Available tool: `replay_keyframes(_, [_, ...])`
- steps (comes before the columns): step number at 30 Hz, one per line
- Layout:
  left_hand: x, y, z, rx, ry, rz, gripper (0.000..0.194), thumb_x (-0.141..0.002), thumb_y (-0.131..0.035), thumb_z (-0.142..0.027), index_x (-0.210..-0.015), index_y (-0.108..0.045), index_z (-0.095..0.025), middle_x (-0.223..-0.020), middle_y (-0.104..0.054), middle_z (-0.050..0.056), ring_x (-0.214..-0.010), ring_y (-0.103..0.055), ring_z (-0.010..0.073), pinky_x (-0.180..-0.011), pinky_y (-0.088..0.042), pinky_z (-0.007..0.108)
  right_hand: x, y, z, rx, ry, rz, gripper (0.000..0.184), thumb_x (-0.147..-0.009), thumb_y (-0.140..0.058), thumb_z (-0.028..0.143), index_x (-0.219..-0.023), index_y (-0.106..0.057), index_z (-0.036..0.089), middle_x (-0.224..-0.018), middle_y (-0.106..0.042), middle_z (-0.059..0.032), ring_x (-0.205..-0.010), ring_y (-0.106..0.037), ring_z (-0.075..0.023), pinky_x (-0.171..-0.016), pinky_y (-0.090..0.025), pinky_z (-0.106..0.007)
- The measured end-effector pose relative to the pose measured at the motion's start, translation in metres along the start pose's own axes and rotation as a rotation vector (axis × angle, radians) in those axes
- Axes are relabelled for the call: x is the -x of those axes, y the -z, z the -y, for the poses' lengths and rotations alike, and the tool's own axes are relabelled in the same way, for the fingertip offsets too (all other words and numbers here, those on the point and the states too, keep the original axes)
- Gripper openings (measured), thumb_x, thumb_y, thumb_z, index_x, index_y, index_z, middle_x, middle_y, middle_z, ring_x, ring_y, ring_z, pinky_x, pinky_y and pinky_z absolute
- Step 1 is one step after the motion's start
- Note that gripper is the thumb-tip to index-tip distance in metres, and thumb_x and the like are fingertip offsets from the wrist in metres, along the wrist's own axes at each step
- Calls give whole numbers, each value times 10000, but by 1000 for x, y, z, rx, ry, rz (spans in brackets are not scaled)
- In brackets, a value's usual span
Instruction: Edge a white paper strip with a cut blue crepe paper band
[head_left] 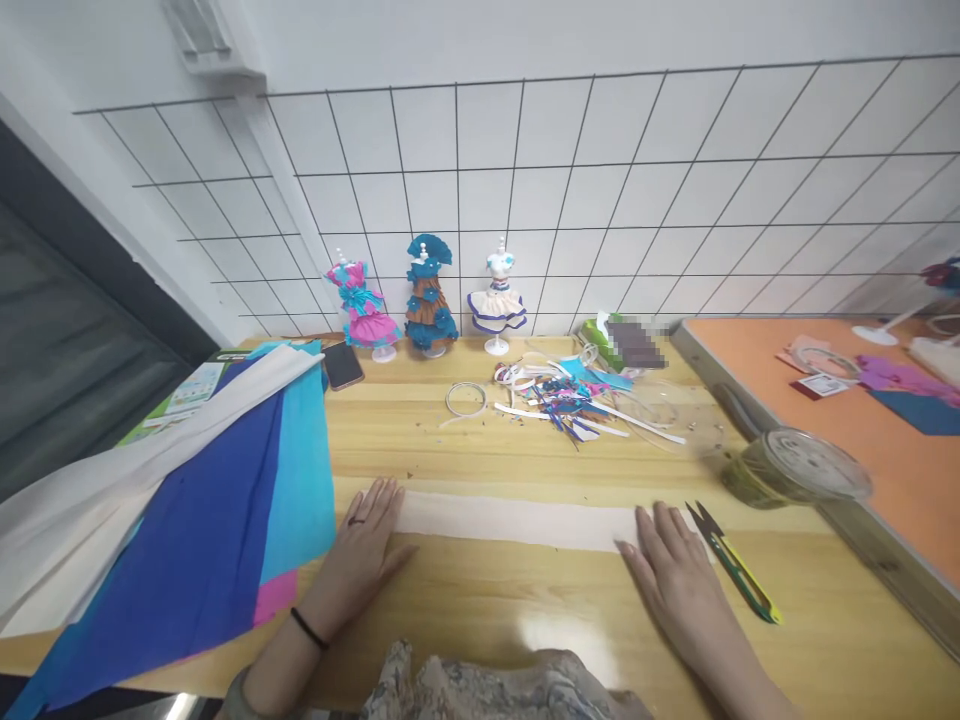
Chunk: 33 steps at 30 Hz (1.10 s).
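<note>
Head view | left hand (pixel 367 545) and right hand (pixel 676 560) flat, open, gripping nothing, resting on opposite ends of a white strip (pixel 510 522), I'd guess keeping it smooth against the counter (pixel 472 610) | snips (pixel 741 577) beside the right, seemingly within reach

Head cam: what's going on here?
A person presses both hands flat on a pale strip laid across the wooden table: left hand at one end, right hand at the other. Green-and-yellow snips lie beside the right hand. Coloured sheets are piled at left; scraps lie farther back.
</note>
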<state>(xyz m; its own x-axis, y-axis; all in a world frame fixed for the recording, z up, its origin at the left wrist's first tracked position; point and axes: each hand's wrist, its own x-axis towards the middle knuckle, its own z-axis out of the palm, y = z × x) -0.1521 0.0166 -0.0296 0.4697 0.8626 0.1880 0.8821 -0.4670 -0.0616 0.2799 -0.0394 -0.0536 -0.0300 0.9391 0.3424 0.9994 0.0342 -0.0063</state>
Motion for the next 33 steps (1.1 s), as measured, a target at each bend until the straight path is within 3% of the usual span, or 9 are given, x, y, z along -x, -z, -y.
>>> replay_keyframes(11, [-14, -8, 8, -38, 37, -16, 642, -857, -306, -572, -1366, -350, -183, -1414, -349, 108, -1319, -276, 274, -1038, -275, 464, -48, -4, -24, 4, 90, 60, 576, -901, -289, 479, -1294, -449, 90, -1398, -352, -187, -1333, -194, -317, -1008, -315, -492])
replay_keyframes(20, [-8, -12, 11, -55, 64, -30, 647, -845, -312, -592, -1315, -428, -163, -1391, -383, 125, -1300, -306, 301, -1020, -293, 490, -55, -3, -49, 0, 105, 120, 556, -911, -296, 454, -1317, -429, 98, -1413, -333, -173, -1343, -170, -299, -1042, -270, -468])
replay_keyframes(28, [-7, -4, -1, -34, 34, -134, 672, -850, -313, -579, -1357, -347, -139, -1382, -393, 142, -1297, -319, 281, -1035, -283, 467, -50, 4, -36, -6, 122, 38, 540, -896, -326, 454, -1350, -385, 169, -1451, -274, -133, -1344, -155, -317, -1006, -288, -531])
replay_keyframes(33, [-5, 1, -10, 2, 49, -69, 656, -863, -293, -570, -1364, -335, -149, -1375, -404, 138, -1295, -326, 268, -1043, -282, 461, -43, -2, -32, 23, 104, 83, 535, -894, -297, 471, -1310, -445, 169, -1420, -337, -137, -1328, -197, -339, -972, -318, -548])
